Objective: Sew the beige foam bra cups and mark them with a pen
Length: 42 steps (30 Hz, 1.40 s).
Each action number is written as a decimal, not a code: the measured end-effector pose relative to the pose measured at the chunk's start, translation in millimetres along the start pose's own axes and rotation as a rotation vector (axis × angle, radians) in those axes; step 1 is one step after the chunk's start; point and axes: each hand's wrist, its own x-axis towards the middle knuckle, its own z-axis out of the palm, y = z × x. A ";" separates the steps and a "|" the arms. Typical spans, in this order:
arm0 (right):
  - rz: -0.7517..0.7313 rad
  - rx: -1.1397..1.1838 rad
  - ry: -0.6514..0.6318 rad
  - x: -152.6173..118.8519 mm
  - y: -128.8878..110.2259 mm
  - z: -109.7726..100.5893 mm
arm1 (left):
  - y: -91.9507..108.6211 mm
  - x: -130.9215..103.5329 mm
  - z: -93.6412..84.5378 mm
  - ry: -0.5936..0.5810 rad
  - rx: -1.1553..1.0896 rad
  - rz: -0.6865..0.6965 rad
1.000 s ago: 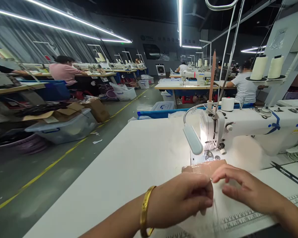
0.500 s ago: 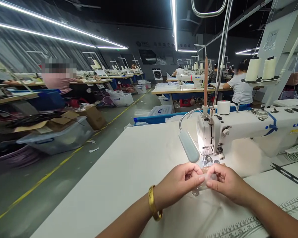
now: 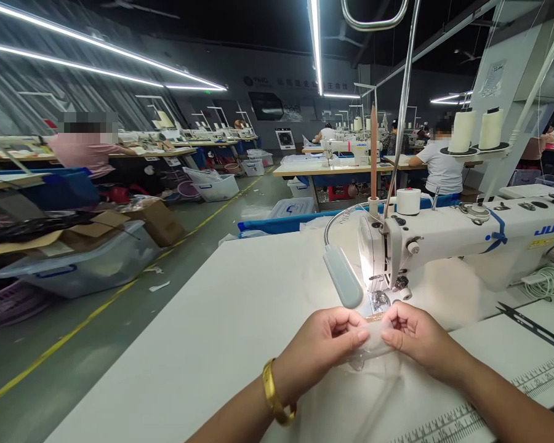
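A small piece of sheer whitish fabric [image 3: 375, 339] is stretched between my two hands, just in front of the presser foot [image 3: 379, 300] of a white sewing machine [image 3: 447, 237]. My left hand [image 3: 335, 335], with a gold bangle [image 3: 273, 392] at the wrist, pinches the piece's left side. On its right side, my right hand [image 3: 410, 335] pinches it between thumb and fingers. Thin translucent material hangs below the fingers onto the white table [image 3: 189, 344]. The machine's lamp lights the needle area.
A grey lamp-like paddle [image 3: 343, 277] on a bent metal arm stands left of the needle. Thread snips [image 3: 530, 325] and a printed ruler scale [image 3: 461, 421] lie at right. Thread cones [image 3: 462, 130] stand behind. Plastic bins [image 3: 83, 258] line the aisle; other people sew farther off.
My hands have moved slightly apart, so more of the sheer fabric shows between them. Both still pinch it. The camera view has shifted a little to the right.
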 end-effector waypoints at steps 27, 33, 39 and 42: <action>-0.009 -0.065 0.099 -2.0 -0.6 -0.1 | 0.8 -2.3 8.9 0.037 0.107 0.107; -0.014 -0.102 0.114 -3.3 -3.1 1.0 | 1.3 -1.9 9.0 0.028 0.118 0.120; 0.029 -0.079 0.103 -3.6 -1.3 1.0 | 1.0 -2.9 9.1 0.035 0.128 0.129; 0.021 -0.070 0.103 -3.4 1.5 0.0 | 0.1 -2.7 9.1 0.028 0.136 0.131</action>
